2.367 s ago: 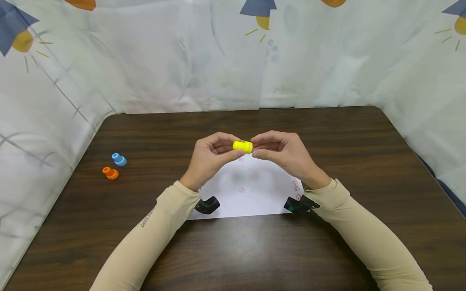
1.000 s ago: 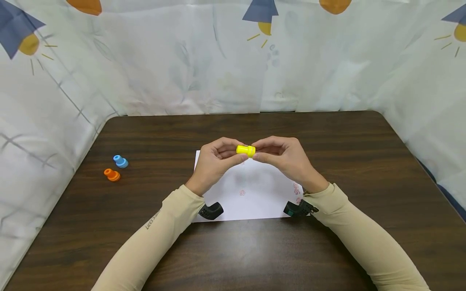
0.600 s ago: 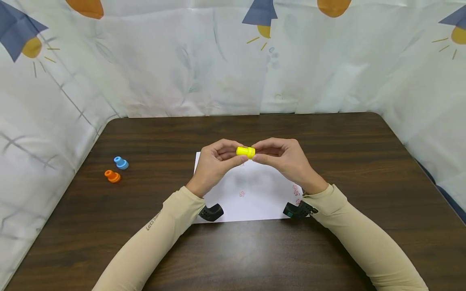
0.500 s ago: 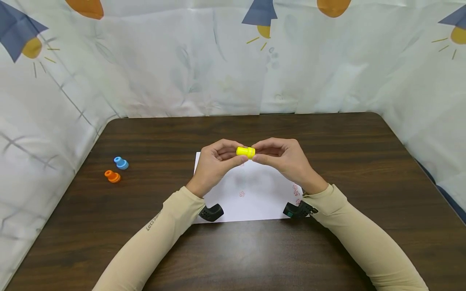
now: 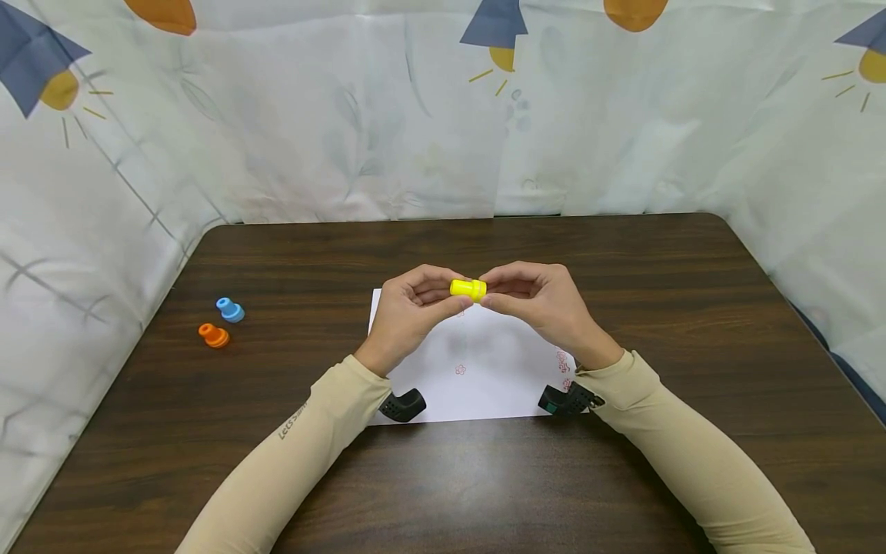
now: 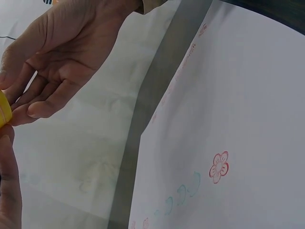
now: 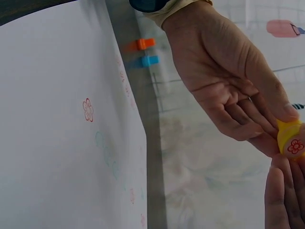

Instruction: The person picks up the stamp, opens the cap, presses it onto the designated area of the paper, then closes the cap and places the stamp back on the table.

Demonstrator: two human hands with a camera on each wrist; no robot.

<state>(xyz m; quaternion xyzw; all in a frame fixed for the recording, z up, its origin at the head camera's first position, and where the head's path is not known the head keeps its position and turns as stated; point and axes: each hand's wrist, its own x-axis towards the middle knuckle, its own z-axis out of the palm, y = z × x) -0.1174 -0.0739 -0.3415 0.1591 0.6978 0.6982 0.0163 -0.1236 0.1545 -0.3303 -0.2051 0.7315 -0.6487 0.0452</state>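
Note:
Above a sheet of white paper [image 5: 484, 362], my two hands meet at a small yellow stamp [image 5: 467, 289]. The left hand [image 5: 411, 312] pinches its narrower body between thumb and fingers. At the wider right end, the thumb and fingertips of my right hand [image 5: 554, 308] hold the rim. A red flower shows on the stamp's round face [image 7: 295, 146] in the right wrist view. That view also shows the left hand [image 7: 224, 76] across from the fingertips of the right hand [image 7: 284, 191]. Most of the stamp is out of frame in the left wrist view.
A blue stamp [image 5: 230, 310] and an orange stamp [image 5: 214, 335] stand on the dark wooden table [image 5: 291, 269] at the left. Red flower prints [image 6: 219, 167] and faint teal marks [image 6: 181, 194] lie on the paper. A patterned white curtain [image 5: 311, 138] surrounds the table's far sides.
Since the earliest frame the head view has tilted a little, and both hands with the yellow stamp sit slightly lower and more to the right. Over the last second almost nothing has moved.

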